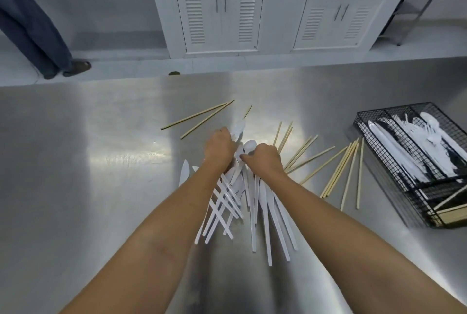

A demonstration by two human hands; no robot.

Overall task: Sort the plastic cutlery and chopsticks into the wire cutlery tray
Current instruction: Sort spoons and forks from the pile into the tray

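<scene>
A pile of white plastic cutlery (262,212) lies on the steel table (88,162) under my forearms, handles fanned toward me. My left hand (219,148) is closed on a bunch of white spoons (238,128) whose bowls stick out beyond my fingers. Beside it, my right hand (264,159) is shut on another white spoon (249,147). Wooden chopsticks (338,172) lie scattered to the right, and a few more chopsticks (199,118) rest further back. The black wire cutlery tray (364,137) at the right holds white knives, forks and spoons, with chopsticks in its near compartment.
The far edge of the table runs across the middle of the view. Beyond it are white louvred cabinets (222,18) and a metal rack (414,10). Another person's legs (38,28) stand on the floor at the upper left.
</scene>
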